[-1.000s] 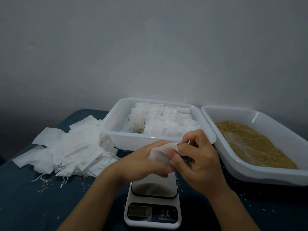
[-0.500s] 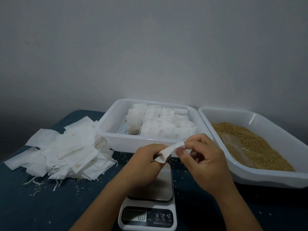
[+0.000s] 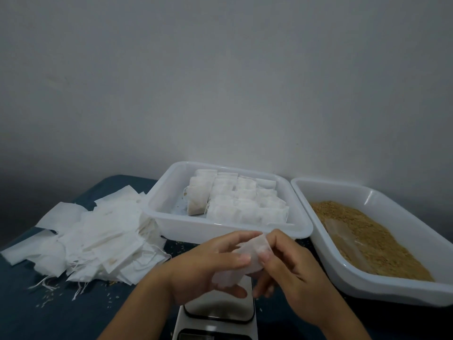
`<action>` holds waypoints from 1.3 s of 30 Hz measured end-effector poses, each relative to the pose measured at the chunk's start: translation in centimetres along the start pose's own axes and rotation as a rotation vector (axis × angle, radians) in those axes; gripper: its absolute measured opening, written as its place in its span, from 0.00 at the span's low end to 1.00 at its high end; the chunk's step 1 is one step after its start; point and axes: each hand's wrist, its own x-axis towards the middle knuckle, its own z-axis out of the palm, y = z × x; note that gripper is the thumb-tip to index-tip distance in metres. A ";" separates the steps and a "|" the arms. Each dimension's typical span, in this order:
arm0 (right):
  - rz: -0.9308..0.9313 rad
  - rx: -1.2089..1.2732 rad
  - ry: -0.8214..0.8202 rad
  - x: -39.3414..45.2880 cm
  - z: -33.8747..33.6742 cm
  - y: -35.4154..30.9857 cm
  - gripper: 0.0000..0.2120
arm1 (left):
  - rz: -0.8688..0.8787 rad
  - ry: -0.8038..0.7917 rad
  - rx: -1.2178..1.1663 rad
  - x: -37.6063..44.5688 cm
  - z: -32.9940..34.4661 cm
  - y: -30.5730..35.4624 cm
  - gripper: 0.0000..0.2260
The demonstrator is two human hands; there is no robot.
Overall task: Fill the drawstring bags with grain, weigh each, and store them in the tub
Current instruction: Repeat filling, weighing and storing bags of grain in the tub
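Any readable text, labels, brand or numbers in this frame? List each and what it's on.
None can be read.
Kitchen scale: its display and front panel are cut off at the bottom edge of the view; no digits or brand legible.
Storage tub, grain tub, drawstring bag held in both hands: no print visible.

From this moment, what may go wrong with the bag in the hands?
Both hands, left hand and right hand, hold one thin bag above the scale. If it holds grain, some could spill, as on the cloth. Carrying it to the grain tub might scatter more.
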 end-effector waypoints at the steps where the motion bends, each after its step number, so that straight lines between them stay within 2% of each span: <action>1: -0.002 -0.021 -0.030 0.1 0.0 -0.3 0.13 | 0.017 -0.048 0.060 0.1 0.2 0.1 0.22; 7: 0.104 -0.068 -0.211 0.1 -0.5 -1.6 0.12 | 0.027 -0.212 0.164 0.3 0.1 -0.1 0.16; 13: 0.111 -0.117 -0.282 0.3 -1.1 -2.8 0.13 | 0.006 -0.164 0.169 0.0 0.1 -0.3 0.13; 16: 0.093 -0.184 -0.349 0.4 -1.4 -3.2 0.15 | 0.023 -0.217 0.130 -0.1 0.6 -0.2 0.14; 19: 0.101 -0.223 -0.346 0.3 -1.5 -3.6 0.15 | -0.013 -0.155 0.186 0.1 0.8 -0.5 0.16; 21: 0.084 -0.270 -0.321 0.3 -1.6 -3.8 0.13 | -0.022 -0.155 0.180 0.0 0.8 -0.7 0.09; 24: 0.072 -0.303 -0.309 0.3 -1.9 -4.0 0.07 | -0.028 -0.115 0.182 -0.1 0.8 -0.7 0.07; 25: 0.062 -0.318 -0.299 0.3 -2.0 -4.0 0.10 | -0.031 -0.086 0.191 0.0 0.7 -0.8 0.06; 27: 0.035 -0.366 -0.285 0.4 -2.2 -4.1 0.12 | -0.034 -0.026 0.237 0.3 0.5 -1.2 0.08; 29: 0.000 -0.414 -0.261 0.4 -2.2 -4.2 0.09 | -0.018 0.018 0.291 0.5 0.4 -1.5 0.10; 32: -0.068 -0.422 -0.107 0.4 -2.9 -4.5 0.10 | 0.016 0.104 0.319 0.8 0.3 -2.0 0.08; 34: -0.036 -0.402 0.089 0.8 -4.2 -4.0 0.14 | 0.039 0.197 0.409 1.0 0.1 -2.4 0.09; 37: 0.131 -0.481 0.511 2.1 -8.7 -0.8 0.11 | 0.096 0.314 0.593 1.4 -0.2 -3.0 0.12; 38: 0.242 -0.572 0.605 2.4 -10.8 0.8 0.10 | 0.112 0.338 0.645 1.5 -0.3 -3.2 0.13; 39: 0.386 -0.688 0.629 2.6 -12.9 2.2 0.13 | 0.124 0.360 0.688 1.6 -0.3 -3.4 0.13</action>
